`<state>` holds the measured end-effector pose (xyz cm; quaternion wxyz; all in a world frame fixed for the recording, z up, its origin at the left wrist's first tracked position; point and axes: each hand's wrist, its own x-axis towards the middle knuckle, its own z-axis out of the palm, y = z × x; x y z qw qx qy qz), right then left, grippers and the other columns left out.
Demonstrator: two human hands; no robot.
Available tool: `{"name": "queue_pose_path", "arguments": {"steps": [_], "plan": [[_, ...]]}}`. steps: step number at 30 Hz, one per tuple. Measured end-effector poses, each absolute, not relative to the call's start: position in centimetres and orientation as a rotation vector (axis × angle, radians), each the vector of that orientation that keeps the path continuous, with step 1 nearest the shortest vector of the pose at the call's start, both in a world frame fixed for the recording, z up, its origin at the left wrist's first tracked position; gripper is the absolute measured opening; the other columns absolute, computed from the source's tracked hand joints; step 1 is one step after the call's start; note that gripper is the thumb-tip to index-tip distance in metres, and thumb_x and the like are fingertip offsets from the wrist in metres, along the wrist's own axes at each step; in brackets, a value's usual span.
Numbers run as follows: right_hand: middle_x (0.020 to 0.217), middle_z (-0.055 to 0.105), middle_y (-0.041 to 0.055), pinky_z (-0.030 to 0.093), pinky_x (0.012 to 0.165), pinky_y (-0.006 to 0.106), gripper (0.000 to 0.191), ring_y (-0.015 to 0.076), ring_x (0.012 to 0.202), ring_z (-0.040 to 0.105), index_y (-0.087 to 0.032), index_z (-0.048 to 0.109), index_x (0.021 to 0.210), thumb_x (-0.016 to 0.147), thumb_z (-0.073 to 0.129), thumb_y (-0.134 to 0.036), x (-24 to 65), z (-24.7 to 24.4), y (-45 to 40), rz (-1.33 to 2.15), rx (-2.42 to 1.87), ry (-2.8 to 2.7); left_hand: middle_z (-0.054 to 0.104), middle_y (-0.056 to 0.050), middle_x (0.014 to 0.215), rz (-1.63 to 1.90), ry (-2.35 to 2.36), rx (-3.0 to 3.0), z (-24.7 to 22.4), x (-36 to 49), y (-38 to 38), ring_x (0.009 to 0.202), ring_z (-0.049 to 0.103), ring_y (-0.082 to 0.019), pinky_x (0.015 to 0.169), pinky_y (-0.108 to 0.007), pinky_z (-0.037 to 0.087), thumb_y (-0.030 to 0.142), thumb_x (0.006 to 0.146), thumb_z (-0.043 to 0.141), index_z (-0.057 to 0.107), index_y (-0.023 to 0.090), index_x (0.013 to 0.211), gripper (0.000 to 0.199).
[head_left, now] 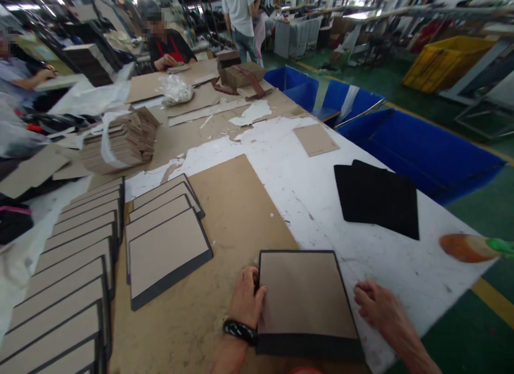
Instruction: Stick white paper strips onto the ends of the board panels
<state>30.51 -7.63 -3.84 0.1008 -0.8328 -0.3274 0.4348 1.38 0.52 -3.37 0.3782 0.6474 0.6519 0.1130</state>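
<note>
A beige cardboard panel (303,293) with a black fabric border lies in front of me. My left hand (246,299), a black bracelet at its wrist, grips the panel's left edge, thumb on top and fingers curled at the side. To the right of the panel, my right hand (375,304) is apart from it, its fingers curled together with nothing visible in them. Black fabric pieces (377,200) lie overlapped farther right. Several similar bordered panels (168,251) overlap to the left, beside a long fanned row of panels (68,277).
A brown cardboard sheet (225,224) covers part of the white table. An orange-brown object with a green end (466,248) sits at the right edge. Blue bins (417,149) stand beyond it. Tied cardboard pieces (120,138) lie back left. Another person (166,47) sits across the table.
</note>
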Motion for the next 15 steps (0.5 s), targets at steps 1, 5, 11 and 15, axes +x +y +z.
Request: {"name": "queue_pose_path", "arguments": {"steps": [1, 5, 11, 15], "plan": [[0.089, 0.067, 0.0055, 0.044, 0.051, 0.025, 0.039, 0.0145, 0.058, 0.062, -0.018, 0.051, 0.098, 0.079, 0.031, -0.046, 30.31, -3.82, -7.89, 1.308, -2.441, -0.919, 0.052, -0.007, 0.095, 0.287, 1.680, 1.647, -3.32, 1.43, 0.47, 0.093, 0.051, -0.021, 0.084, -0.035, 0.042, 0.014, 0.069, 0.051, 0.046, 0.017, 0.094, 0.026], [0.088, 0.068, 0.0078, 0.047, 0.056, 0.027, 0.048, 0.0199, 0.071, 0.063, -0.016, 0.055, 0.095, 0.071, 0.043, -0.056, 29.97, -4.07, -7.87, 1.367, -2.275, -0.872, 0.053, -0.005, 0.094, 0.282, 1.726, 1.622, -3.15, 1.62, 0.32, 0.094, 0.051, -0.019, 0.084, -0.032, 0.041, 0.010, 0.067, 0.050, 0.046, 0.020, 0.089, 0.024], [0.060, 0.061, 0.0000, 0.044, 0.058, 0.027, 0.043, 0.0177, 0.062, 0.057, -0.020, 0.055, 0.062, 0.070, 0.043, -0.061, 30.24, -4.21, -7.52, 1.222, -2.140, -1.155, 0.052, -0.004, 0.092, 0.297, 1.715, 1.565, -3.20, 1.55, 0.53, 0.089, 0.051, -0.018, 0.083, -0.032, 0.041, 0.009, 0.065, 0.052, 0.046, 0.020, 0.087, 0.026], [0.063, 0.064, 0.0007, 0.047, 0.056, 0.027, 0.039, 0.0185, 0.061, 0.059, -0.023, 0.059, 0.065, 0.071, 0.043, -0.058, 30.12, -4.59, -8.00, 1.049, -2.155, -1.293, 0.055, -0.005, 0.093, 0.344, 1.752, 1.508, -2.67, 1.60, -0.19, 0.085, 0.052, -0.018, 0.081, -0.031, 0.041, 0.009, 0.064, 0.050, 0.048, 0.018, 0.089, 0.027]]}}
